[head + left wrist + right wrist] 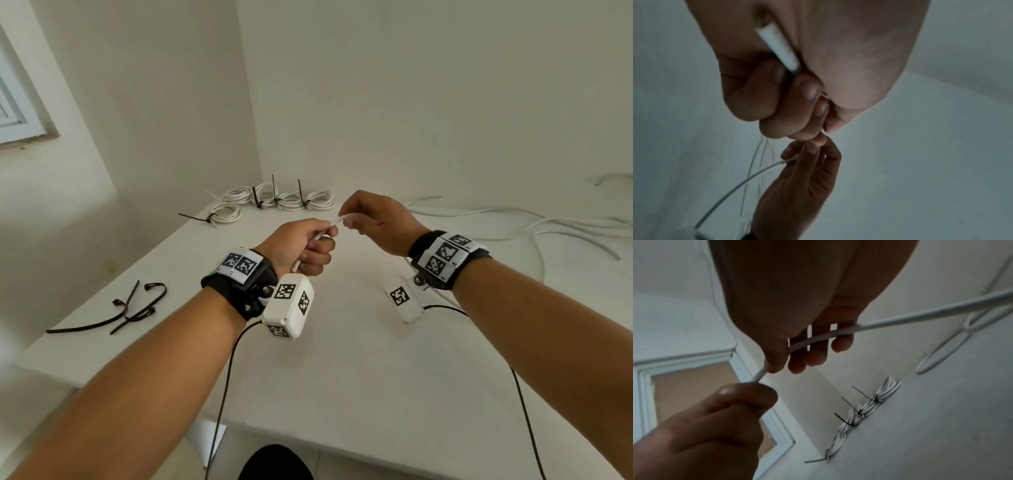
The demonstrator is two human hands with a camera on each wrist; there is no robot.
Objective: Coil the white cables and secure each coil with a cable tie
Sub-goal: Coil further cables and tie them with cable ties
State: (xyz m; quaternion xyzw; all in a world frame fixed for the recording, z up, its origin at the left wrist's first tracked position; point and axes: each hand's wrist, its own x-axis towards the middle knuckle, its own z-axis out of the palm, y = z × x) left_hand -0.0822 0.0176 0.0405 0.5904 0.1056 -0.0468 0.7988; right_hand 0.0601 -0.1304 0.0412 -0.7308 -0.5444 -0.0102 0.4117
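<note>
I am at the start of a fresh coil. My left hand is fisted around the end of a white cable, its cut tip poking out below my palm. My right hand sits just beside it, thumb and fingers pinched on the same cable; from there the cable trails away past my right wrist onto the worktop, among the other loose cables. Beyond both hands lie the finished coils, each already bound with a black tie. The spare cable ties wait well out to the left of my left hand. Next, I judge, my right hand must slide back along the cable and bring a loop to my left, which must keep its grip so the end does not slip.
</note>
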